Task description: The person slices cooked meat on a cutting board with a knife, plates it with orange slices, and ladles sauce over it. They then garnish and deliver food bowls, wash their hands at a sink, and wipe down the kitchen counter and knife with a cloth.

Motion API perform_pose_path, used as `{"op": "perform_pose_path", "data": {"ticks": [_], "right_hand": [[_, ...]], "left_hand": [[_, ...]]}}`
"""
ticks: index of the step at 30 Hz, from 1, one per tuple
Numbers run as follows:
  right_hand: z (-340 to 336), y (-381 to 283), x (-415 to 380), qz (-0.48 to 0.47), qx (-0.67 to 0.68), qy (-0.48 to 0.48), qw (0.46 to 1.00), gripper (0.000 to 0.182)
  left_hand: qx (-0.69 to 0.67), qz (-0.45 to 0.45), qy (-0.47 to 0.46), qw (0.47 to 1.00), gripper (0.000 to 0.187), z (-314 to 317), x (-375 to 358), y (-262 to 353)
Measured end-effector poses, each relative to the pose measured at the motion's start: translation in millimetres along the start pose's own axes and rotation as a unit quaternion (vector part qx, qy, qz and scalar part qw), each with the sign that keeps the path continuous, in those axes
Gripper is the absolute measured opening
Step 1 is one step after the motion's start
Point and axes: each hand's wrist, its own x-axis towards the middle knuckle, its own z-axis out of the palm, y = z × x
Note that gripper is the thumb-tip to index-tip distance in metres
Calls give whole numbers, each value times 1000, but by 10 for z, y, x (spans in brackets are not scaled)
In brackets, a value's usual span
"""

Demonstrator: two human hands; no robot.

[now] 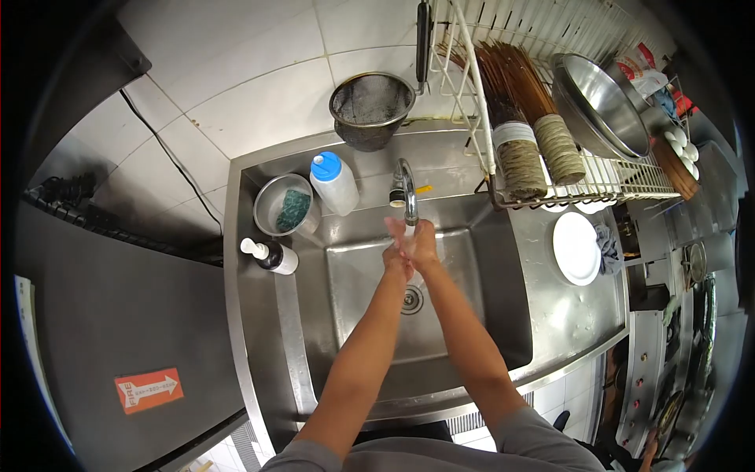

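My left hand [398,258] and my right hand [425,244] are pressed together under the curved faucet [409,189], over the sink [362,315]. White water runs down onto them from the spout. The fingers overlap and are smeared, so I cannot tell how each hand is curled. Below my hands is the round drain [410,299]. On the ledge to the left stand a clear squeeze bottle with a blue cap [334,185], a metal bowl [267,208] with a green scouring pad [293,210] in it, and a dark pump bottle [271,257] with a white top.
A mesh strainer [371,110] hangs on the tiled wall. At the right, a wire rack [613,183] holds bamboo brushes [523,161] and steel bowls [602,106]. White plates [576,248] and a grey cloth [608,250] lie on the drainboard. Another person's arm [650,451] shows at lower right.
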Motion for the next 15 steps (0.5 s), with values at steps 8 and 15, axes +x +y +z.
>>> {"op": "perform_pose_path", "data": {"ticks": [8,15], "right_hand": [[5,-383,-300,-91,-83,37,992,13],[-94,-373,-238,-82,26,-33,996,14]], "left_hand": [[139,66,20,988,27,193,-245,118],[250,-31,61,966,31,348,-601,296]]}}
